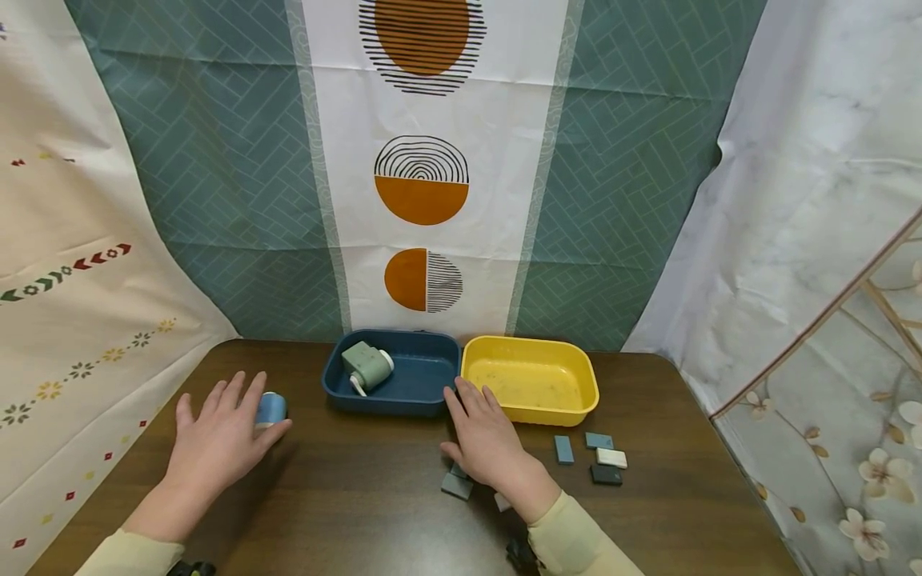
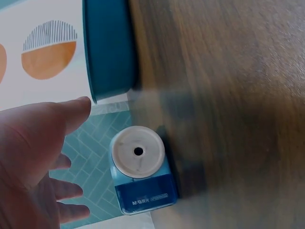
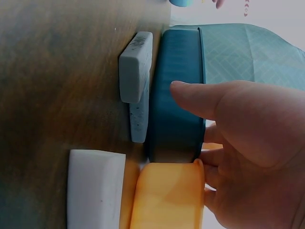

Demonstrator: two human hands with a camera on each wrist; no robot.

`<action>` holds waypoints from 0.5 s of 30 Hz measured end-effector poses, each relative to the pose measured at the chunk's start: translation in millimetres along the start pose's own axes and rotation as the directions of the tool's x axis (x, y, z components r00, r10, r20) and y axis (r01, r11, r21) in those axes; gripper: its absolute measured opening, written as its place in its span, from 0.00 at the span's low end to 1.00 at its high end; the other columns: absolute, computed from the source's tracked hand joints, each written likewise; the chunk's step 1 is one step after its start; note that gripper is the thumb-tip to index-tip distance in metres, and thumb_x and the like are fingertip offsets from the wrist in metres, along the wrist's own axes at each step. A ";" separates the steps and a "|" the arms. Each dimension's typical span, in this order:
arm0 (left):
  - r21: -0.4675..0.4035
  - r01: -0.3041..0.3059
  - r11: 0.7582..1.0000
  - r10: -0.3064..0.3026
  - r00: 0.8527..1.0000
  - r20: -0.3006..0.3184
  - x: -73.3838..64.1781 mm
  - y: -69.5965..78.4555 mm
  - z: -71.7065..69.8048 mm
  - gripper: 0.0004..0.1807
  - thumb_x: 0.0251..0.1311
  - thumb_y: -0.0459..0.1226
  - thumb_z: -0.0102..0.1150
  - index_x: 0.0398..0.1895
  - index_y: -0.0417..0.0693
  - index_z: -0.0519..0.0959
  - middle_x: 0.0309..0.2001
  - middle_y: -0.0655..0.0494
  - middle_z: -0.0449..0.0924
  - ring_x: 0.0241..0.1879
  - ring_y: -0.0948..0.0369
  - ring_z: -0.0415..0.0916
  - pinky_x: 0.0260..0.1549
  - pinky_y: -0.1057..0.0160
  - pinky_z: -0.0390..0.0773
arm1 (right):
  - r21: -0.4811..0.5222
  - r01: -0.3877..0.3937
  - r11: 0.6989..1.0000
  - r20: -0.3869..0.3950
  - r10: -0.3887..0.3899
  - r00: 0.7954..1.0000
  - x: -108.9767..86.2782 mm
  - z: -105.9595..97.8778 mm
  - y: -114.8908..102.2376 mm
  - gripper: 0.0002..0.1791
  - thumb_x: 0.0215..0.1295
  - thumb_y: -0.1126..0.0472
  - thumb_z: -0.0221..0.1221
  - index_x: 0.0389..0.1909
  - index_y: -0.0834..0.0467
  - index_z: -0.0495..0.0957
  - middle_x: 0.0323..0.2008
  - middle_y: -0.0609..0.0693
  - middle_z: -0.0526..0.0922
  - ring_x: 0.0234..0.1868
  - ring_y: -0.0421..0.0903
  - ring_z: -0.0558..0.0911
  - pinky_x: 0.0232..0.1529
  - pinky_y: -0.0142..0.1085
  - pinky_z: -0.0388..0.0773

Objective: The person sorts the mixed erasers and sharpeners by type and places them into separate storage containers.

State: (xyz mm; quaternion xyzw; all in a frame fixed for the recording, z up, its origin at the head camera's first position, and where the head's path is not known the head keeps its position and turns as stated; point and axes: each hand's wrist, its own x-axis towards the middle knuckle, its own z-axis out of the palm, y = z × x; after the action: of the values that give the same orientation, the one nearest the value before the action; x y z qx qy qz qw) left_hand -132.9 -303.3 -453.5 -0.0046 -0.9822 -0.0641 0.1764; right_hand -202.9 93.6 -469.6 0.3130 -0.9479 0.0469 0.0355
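My left hand (image 1: 222, 440) is spread with its fingers straight, held near a blue pencil sharpener (image 1: 270, 408) on the left of the table. In the left wrist view that sharpener (image 2: 138, 152) shows a white round face with a pencil hole, apart from the thumb. Fingers extended and holding nothing, my right hand (image 1: 490, 440) hovers in front of the blue and yellow bins. Below it lie grey erasers (image 1: 457, 485), partly hidden by the hand; the right wrist view shows a grey eraser (image 3: 136, 67) overlapping a bluish one (image 3: 139, 119).
The blue bin (image 1: 389, 406) holds a green pencil sharpener (image 1: 369, 365) with a white crank. Beside it stands the yellow bin (image 1: 529, 412). To the right lie two blue-grey erasers (image 1: 564, 450), a white eraser (image 1: 611, 458) and a black eraser (image 1: 607, 475). Fabric hangs behind the table.
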 end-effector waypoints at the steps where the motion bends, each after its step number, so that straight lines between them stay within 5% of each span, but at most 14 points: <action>1: 0.000 0.005 1.000 -0.005 1.000 0.002 -0.9 -1.0 0.5 0.50 0.67 0.60 0.73 0.80 0.37 0.68 0.74 0.21 0.66 0.71 0.24 0.63 0.67 0.13 0.43 | 0.000 0.001 1.000 0.000 -0.001 1.000 0.1 -0.2 0.0 0.48 0.79 0.41 0.66 0.88 0.60 0.59 0.87 0.62 0.57 0.87 0.56 0.57 0.86 0.54 0.51; 15: -0.006 0.043 0.999 -0.042 0.998 0.047 -6.3 -10.3 6.7 0.51 0.65 0.59 0.75 0.80 0.36 0.67 0.74 0.21 0.64 0.70 0.24 0.62 0.66 0.12 0.43 | 0.011 -0.006 1.000 0.009 0.006 1.000 -0.6 -1.2 -1.4 0.48 0.79 0.41 0.67 0.88 0.60 0.58 0.87 0.62 0.56 0.87 0.57 0.58 0.86 0.55 0.51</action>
State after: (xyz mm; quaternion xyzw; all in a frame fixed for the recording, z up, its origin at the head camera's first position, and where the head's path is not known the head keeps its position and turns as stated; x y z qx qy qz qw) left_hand -129.6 -312.6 -463.2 0.0142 -0.9857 -0.0713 0.1521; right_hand -201.5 93.0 -468.5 0.3106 -0.9487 0.0508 0.0294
